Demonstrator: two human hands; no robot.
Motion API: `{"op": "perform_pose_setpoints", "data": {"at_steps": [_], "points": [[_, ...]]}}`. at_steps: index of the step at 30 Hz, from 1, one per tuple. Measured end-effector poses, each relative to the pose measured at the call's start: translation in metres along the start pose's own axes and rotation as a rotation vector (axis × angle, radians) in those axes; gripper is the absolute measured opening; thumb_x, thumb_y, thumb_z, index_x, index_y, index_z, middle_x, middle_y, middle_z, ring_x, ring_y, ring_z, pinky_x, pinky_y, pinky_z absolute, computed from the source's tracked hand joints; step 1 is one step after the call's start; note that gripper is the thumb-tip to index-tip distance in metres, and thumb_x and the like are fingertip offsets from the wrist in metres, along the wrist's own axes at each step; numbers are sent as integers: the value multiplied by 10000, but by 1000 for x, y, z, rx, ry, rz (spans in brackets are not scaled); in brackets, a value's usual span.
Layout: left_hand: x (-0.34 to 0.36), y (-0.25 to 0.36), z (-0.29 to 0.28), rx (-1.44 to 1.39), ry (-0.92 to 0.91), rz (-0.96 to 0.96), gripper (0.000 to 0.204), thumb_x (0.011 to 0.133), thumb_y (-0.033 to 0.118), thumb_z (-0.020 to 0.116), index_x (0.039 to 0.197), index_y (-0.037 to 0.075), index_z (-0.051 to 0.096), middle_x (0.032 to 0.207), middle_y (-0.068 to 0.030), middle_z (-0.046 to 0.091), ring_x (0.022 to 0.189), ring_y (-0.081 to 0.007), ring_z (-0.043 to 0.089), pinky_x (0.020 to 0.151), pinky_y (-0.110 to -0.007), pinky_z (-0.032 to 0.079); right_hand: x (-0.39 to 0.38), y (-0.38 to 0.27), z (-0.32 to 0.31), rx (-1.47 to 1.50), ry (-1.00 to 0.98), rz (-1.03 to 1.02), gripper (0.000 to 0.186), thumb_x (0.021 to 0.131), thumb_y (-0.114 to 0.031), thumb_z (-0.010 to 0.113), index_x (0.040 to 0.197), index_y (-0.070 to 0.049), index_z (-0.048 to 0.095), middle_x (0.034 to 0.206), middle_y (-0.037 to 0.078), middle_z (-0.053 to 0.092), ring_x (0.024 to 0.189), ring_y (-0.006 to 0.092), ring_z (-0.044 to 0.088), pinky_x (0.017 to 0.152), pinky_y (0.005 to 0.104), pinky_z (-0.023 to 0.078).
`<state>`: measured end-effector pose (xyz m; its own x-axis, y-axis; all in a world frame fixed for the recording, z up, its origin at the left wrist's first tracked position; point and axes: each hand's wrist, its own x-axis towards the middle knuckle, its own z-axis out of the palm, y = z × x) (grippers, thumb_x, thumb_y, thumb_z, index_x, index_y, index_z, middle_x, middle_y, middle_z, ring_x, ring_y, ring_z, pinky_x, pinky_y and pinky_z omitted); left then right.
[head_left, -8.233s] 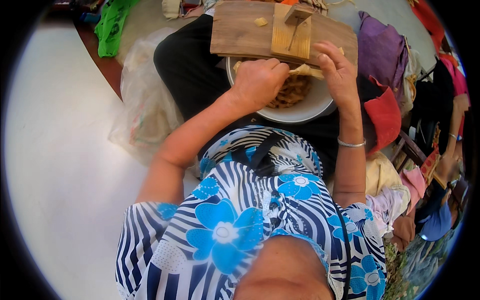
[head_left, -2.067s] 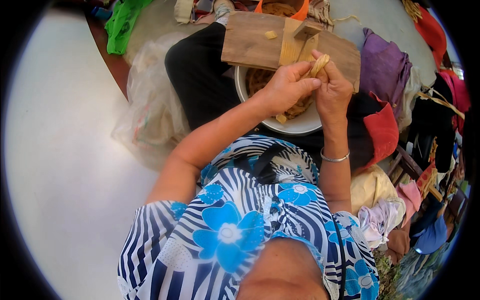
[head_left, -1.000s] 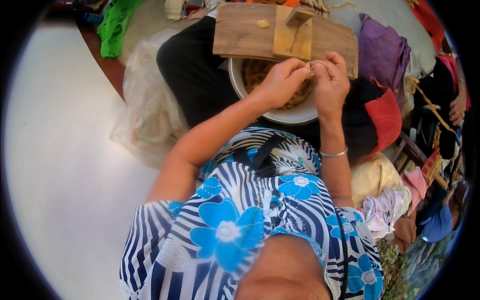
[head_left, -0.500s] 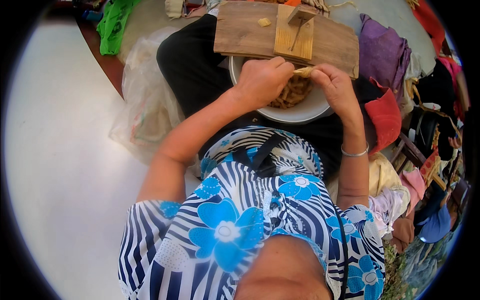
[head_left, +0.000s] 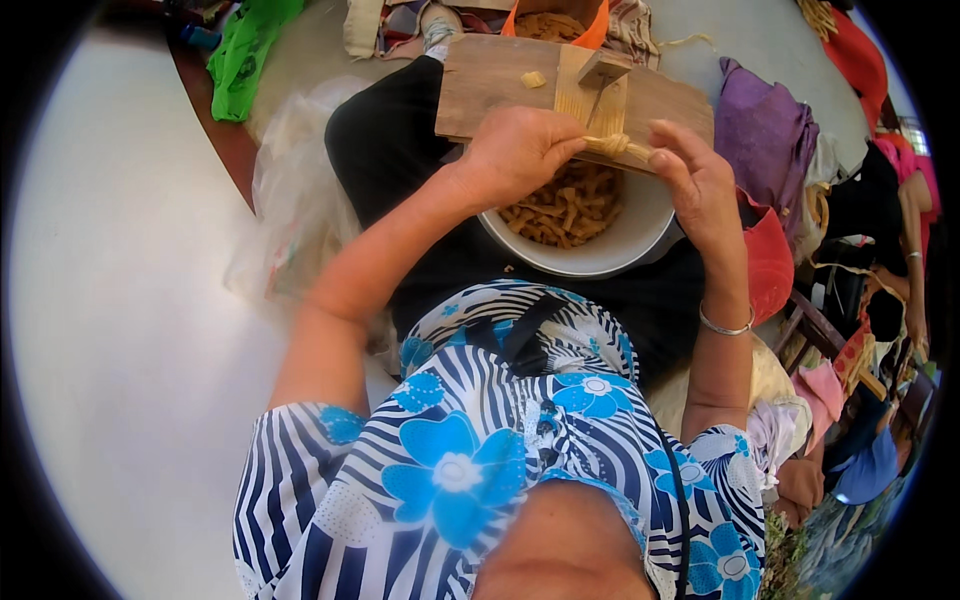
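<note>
My left hand [head_left: 515,150] is closed on one end of a pale yellow knotted strip [head_left: 610,143], stretched sideways over the bowl. My right hand [head_left: 700,190] has its thumb at the strip's other end, its index finger raised and bent. Under the strip is a white bowl [head_left: 575,260] holding many short brown pieces [head_left: 560,210]. Across its far rim lies a wooden board [head_left: 480,95] with a lighter plank, an upright block [head_left: 605,70] with a long metal pin, and a small yellow piece [head_left: 533,79].
An orange container [head_left: 555,25] is beyond the board. Plastic sheeting [head_left: 275,220] and a green bag [head_left: 240,70] are at left, purple cloth [head_left: 760,130] and red cloth [head_left: 765,270] at right. Another person's arm [head_left: 915,270] shows at the far right, among jumbled fabrics.
My hands have gone from bunched together to spread apart, the knotted strip drawn out between them. My right hand's fingers have lifted. The co-worker's arm at right shows more.
</note>
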<state>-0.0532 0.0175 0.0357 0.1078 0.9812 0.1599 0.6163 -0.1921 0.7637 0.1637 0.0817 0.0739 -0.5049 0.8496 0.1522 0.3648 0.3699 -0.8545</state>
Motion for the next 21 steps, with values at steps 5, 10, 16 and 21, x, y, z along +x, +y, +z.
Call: {"op": "perform_pose_setpoints", "data": {"at_steps": [5, 10, 16, 21], "points": [[6, 0, 2, -83, -36, -35, 178, 911, 159, 540, 950, 11, 633, 738, -90, 595, 699, -179, 557, 662, -297, 457, 6, 8, -9, 49, -254, 180, 276, 918, -251, 598, 815, 5, 616, 626, -27, 490, 596, 54, 435, 531, 218, 354], [22, -33, 2, -577, -111, -265, 170, 904, 125, 527, 956, 3, 633, 766, 8, 580, 741, -69, 536, 667, -237, 446, 13, 31, -8, -24, -138, 155, 266, 908, -213, 595, 766, 12, 586, 599, 2, 476, 579, 73, 424, 527, 245, 364], [42, -50, 13, -641, -82, -308, 170, 886, 137, 543, 985, 17, 613, 779, 4, 580, 744, -66, 541, 680, -226, 438, 22, 52, 0, -70, -69, 187, 274, 897, -229, 590, 787, 22, 606, 597, 60, 500, 573, 114, 458, 547, 278, 393], [50, -59, 26, -421, 14, -240, 156, 883, 133, 545, 939, -3, 598, 786, -38, 615, 741, -109, 564, 679, -269, 453, 28, 89, 14, -169, -78, 93, 233, 899, -198, 599, 805, 13, 628, 601, 6, 500, 583, 66, 434, 527, 243, 370]]}}
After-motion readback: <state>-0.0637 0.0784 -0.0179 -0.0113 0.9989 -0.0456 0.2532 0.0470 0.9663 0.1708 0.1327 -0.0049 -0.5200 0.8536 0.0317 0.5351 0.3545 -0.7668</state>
